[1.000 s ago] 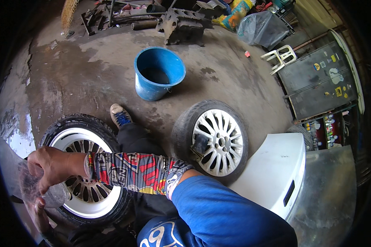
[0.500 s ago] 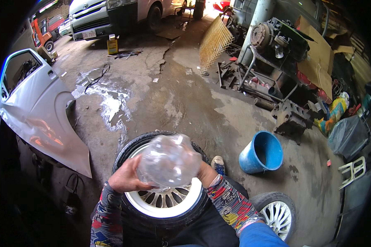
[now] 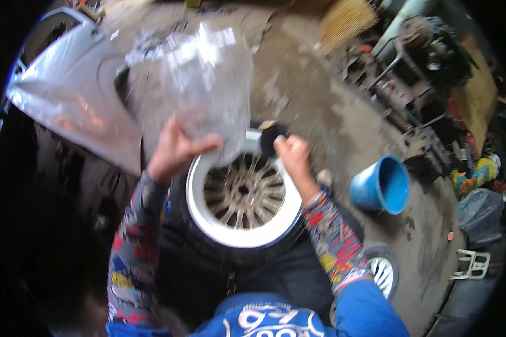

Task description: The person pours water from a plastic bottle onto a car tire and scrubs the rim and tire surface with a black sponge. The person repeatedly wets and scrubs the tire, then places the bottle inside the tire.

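A large clear plastic bottle [image 3: 211,95], smeared by motion, is raised over the far left part of the wheel. My left hand [image 3: 177,149] grips it near its lower end, thumb across the front. My right hand [image 3: 294,157] is closed on a small black pad-like thing [image 3: 270,140] at the wheel's far right edge; its exact kind is blurred. Between my legs lies the wheel, its white-lipped, multi-spoke rim [image 3: 244,237] facing up. The black tire [image 3: 181,216] surrounds the rim, and the bottle hides part of its far side.
A blue bucket [image 3: 371,188] stands to the right, with a second spoked wheel [image 3: 383,275] nearer me. On the left is a silver car body panel [image 3: 90,92]. Engine parts [image 3: 427,45] and metal scrap fill the far right, near a yellowish mesh panel [image 3: 348,25].
The bottle, earlier between both hands over the wheel, has gone up and left in my left hand. My right hand has left it and now holds the black thing. The view has tilted down.
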Action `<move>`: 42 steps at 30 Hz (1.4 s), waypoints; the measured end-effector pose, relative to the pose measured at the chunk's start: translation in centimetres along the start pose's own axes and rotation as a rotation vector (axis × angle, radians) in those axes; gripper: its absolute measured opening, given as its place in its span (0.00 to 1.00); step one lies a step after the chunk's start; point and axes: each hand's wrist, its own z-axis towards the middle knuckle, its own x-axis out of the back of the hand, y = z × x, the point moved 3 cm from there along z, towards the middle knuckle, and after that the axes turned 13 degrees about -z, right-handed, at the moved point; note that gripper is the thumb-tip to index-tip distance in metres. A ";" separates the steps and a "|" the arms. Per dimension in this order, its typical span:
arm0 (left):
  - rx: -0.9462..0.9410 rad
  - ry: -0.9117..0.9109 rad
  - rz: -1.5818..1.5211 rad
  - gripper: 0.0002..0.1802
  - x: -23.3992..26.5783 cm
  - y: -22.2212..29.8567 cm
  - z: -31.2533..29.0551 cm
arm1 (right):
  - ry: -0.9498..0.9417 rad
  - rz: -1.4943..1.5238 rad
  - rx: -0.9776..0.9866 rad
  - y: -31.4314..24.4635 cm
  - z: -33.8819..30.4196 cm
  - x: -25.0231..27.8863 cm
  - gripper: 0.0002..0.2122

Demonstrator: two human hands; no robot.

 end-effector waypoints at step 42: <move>-0.159 0.590 0.249 0.43 9.4 -1.6 -1.8 | -0.179 0.388 -0.686 1.4 -4.7 -37.4 0.18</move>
